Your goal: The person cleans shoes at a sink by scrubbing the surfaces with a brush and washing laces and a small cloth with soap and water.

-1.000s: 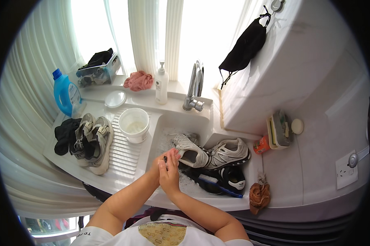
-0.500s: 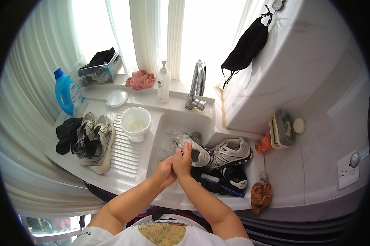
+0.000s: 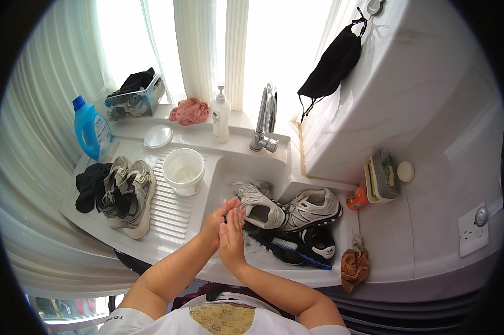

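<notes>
Over the sink (image 3: 221,170), my left hand (image 3: 215,220) and my right hand (image 3: 232,239) are pressed against each other, fingers stretched out and nothing visible between them. Beside my fingers, a wet grey-white sneaker (image 3: 260,205) leans in the basin, its toe toward the suds. Its mate, a second grey-white sneaker (image 3: 313,209), lies to the right. Nearer to me are a black shoe (image 3: 319,241) and a blue scrubbing brush (image 3: 302,254) resting across dark items. Part of the basin floor is hidden by my hands.
A white bucket (image 3: 183,170) and grey sneakers (image 3: 134,195) stand on the ribbed drainboard at left. Behind are a blue detergent bottle (image 3: 90,131), a white pump bottle (image 3: 220,116) and the faucet (image 3: 264,120). A brown cloth (image 3: 354,268) hangs at the right rim.
Both hands have moved left together. My right hand has slid down along my left, so its fingertips sit lower. The shoes and brush have stayed in place.
</notes>
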{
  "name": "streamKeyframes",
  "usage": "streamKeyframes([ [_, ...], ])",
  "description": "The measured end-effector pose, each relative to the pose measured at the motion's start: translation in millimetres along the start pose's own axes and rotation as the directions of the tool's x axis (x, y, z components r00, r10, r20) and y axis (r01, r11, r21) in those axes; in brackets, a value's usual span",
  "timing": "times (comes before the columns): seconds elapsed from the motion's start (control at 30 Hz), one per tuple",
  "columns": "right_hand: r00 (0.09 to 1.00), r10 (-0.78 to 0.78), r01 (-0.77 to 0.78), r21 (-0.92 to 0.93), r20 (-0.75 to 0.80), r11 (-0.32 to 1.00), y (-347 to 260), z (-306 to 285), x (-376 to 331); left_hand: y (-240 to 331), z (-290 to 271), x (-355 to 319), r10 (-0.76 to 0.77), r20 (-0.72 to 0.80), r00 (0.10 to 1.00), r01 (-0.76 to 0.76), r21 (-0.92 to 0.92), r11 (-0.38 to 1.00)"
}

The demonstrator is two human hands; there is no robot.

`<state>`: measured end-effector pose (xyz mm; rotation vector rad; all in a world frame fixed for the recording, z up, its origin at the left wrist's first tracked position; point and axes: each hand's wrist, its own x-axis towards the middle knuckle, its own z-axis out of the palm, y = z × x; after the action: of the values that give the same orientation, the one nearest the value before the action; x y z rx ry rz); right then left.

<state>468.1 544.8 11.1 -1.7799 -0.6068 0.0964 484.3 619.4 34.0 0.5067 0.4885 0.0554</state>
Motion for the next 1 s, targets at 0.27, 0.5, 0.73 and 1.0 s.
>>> streamKeyframes([
  [0.27, 0.984, 0.012, -0.085, -0.414, -0.175, 0.906, 15.3, -19.6, 51.1, -17.3, 17.5, -12.5, 0.186, 0.069, 0.980, -0.193, 0.112, 0.975],
  [0.5, 0.931, -0.032, 0.009, -0.064, -0.364, 0.998, 31.5, -36.4, 51.4, -2.5, 23.9, 3.0, 0.312, -0.253, 0.916, -0.230, 0.307, 0.924],
  [0.73, 0.943, 0.102, -0.066, 0.122, -0.317, 0.990, 44.9, -48.1, 48.5, 6.5, 12.9, -0.2, 0.055, -0.191, 0.980, -0.004, 0.258, 0.966],
  [1.0, 0.693, 0.562, -0.721, 0.442, 0.452, 0.534, 21.3, -50.2, 49.1, -5.0, -37.0, 26.3, 0.131, -0.156, 0.979, -0.043, 0.471, 0.881],
])
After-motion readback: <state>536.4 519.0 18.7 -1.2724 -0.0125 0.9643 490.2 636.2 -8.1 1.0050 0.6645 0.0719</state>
